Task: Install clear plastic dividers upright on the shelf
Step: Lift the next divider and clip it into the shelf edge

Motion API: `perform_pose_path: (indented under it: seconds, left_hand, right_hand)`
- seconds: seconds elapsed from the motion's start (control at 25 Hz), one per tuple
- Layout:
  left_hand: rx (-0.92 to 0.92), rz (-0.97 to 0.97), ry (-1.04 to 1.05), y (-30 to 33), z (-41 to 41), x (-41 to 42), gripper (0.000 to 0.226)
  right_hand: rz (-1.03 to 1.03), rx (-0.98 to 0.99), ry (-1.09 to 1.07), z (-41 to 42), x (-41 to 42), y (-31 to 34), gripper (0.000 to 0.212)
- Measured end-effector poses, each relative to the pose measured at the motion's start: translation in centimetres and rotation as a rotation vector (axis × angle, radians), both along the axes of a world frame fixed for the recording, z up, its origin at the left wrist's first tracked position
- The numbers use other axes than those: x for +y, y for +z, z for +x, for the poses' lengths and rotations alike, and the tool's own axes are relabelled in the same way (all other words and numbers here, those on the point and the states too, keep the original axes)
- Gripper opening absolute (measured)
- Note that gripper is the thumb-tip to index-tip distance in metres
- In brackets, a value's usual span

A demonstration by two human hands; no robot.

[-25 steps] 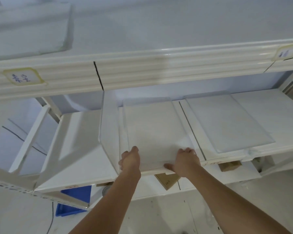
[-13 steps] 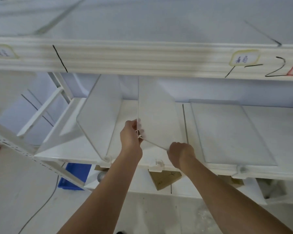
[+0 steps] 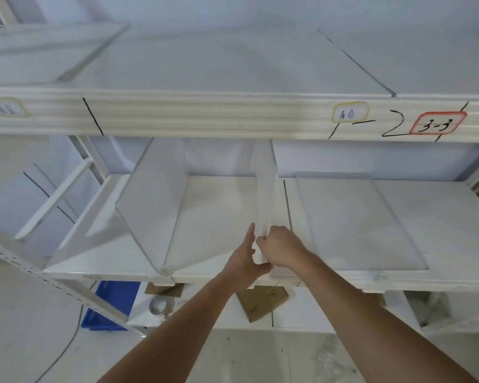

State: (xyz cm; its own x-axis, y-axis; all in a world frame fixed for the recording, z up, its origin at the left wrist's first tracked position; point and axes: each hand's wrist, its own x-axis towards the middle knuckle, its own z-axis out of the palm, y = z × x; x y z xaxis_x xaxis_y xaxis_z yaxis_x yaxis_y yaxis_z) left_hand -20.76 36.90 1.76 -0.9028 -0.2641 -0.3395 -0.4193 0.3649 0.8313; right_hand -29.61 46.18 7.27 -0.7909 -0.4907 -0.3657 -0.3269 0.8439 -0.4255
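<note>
A thin clear rigid plastic divider sheet [image 3: 265, 194] is held edge-on, upright, mid white metal shelf [image 3: 221, 217]; its front edge is pinched by the closed right hand [image 3: 281, 247] and steadied by the flat, open left hand [image 3: 245, 261]. If its foot misses the front-lip clip, tipping sideways is likely; the slick panel could slip or flex. Another clear divider [image 3: 152, 208] is seen standing at left, and a third clear sheet [image 3: 354, 222] lying flat at right.

Three clear plastic dividers sit on the white shelf [image 3: 221, 214]. The left divider [image 3: 152, 205] stands upright, its front corner seated at the shelf's front edge. The middle divider [image 3: 265, 189] stands on edge, nearly edge-on to the camera, its front end at the shelf's front lip. The right divider [image 3: 354, 222] lies flat on the shelf surface, just beside the middle one.
</note>
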Motion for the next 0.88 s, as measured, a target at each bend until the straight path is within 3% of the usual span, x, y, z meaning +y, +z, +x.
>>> perform_pose_path:
  seconds: [0.16,0.28,0.44,0.64,0.8,0.88]
  left_hand:
    - [0.016,0.081,-0.019,0.7,0.1,-1.2,0.102]
    - [0.013,-0.026,-0.120,1.0,0.2,-3.0,0.111]
    - [-0.023,0.000,-0.196,0.6,0.4,-4.0,0.112]
    - [-0.008,0.022,-0.162,-2.9,-0.2,-4.9,0.098]
    - [-0.035,-0.008,-0.148,-0.2,0.3,-3.9,0.095]
    - [-0.033,-0.019,-0.159,0.0,0.2,-3.9,0.096]
  right_hand:
    - [-0.088,-0.078,-0.030,1.0,-0.6,-0.5,0.043]
    - [-0.128,-0.122,0.038,1.8,-0.8,-0.7,0.045]
    - [-0.092,-0.123,0.083,2.5,-0.9,-0.6,0.045]
    - [-0.100,-0.064,0.053,2.8,-0.7,0.5,0.052]
    - [-0.157,0.020,0.016,2.7,-1.2,1.9,0.058]
    - [-0.123,0.024,0.054,2.6,-1.7,2.1,0.048]
